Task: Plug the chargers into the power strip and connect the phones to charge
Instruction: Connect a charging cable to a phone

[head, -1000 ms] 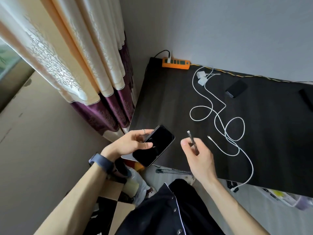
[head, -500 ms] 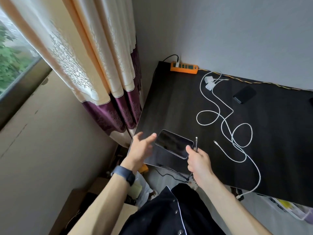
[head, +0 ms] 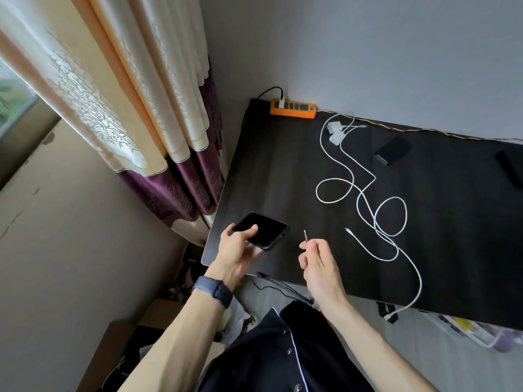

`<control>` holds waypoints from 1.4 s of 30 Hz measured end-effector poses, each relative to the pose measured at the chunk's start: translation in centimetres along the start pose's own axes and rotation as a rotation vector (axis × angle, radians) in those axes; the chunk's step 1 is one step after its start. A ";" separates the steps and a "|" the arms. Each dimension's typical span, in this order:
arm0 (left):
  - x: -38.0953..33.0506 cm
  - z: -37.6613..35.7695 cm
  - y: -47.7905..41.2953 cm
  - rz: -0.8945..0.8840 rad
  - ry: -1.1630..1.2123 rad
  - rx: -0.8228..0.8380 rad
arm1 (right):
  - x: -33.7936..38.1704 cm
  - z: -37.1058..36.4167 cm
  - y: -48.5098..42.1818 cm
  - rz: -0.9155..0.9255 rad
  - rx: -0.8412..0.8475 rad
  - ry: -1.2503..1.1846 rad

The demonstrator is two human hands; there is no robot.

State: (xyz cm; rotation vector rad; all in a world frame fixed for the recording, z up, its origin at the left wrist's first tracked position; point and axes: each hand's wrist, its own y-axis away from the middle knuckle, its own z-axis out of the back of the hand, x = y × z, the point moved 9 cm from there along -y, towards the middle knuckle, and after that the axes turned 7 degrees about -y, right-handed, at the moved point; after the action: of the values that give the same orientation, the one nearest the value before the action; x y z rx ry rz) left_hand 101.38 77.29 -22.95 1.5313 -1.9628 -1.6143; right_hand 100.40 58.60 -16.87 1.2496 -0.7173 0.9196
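My left hand (head: 236,251) grips a black phone (head: 261,229) by its near end, over the front left corner of the dark table (head: 283,171). To its right, my right hand (head: 318,263) pinches a dark braided cable (head: 285,288) just behind its metal plug tip (head: 305,235), which points up and away. An orange power strip (head: 293,108) lies against the back wall with one white plug in it. Two white chargers (head: 335,132) lie loose near it, their white cables (head: 376,210) coiled across the table. A second black phone (head: 393,149) rests further right.
A curtain (head: 135,108) hangs left of the table. Another dark object (head: 509,168) lies at the right edge. One white cable end (head: 389,316) dangles off the front edge. Boxes and bags sit on the floor below.
One second ago my left hand held the phone; half a second ago it was let go, my right hand at its edge. Now my left hand grips it again, my right holds only the cable.
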 end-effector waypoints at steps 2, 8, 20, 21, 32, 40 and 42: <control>-0.4 -0.2 0.3 0.022 0.013 0.007 | 0.3 0.3 0.6 0.031 -0.012 -0.027; -1.2 -2.2 1.5 0.051 0.039 0.089 | 0.7 -0.3 2.2 -0.077 0.045 -0.258; -1.0 -3.4 2.8 0.041 -0.067 0.190 | 1.9 -1.4 3.4 -0.103 0.105 -0.307; -1.1 -3.5 2.9 0.039 -0.082 0.195 | 1.9 -1.4 3.5 -0.105 0.103 -0.302; -0.9 -4.2 3.3 0.033 -0.165 0.254 | 1.8 -1.2 3.3 -0.098 0.095 -0.249; -2.7 -4.3 3.0 -0.137 -0.425 0.297 | 0.7 -1.0 2.9 -0.080 0.082 -0.101; -3.2 -4.5 3.1 -0.189 -0.492 0.319 | 0.3 -1.2 2.7 -0.073 0.072 -0.084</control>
State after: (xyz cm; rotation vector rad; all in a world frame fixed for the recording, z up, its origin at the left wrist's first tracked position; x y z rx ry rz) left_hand 104.06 76.62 -17.20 1.5788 -2.4979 -1.9852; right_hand 98.07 60.01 -15.57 1.3760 -0.7054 0.8427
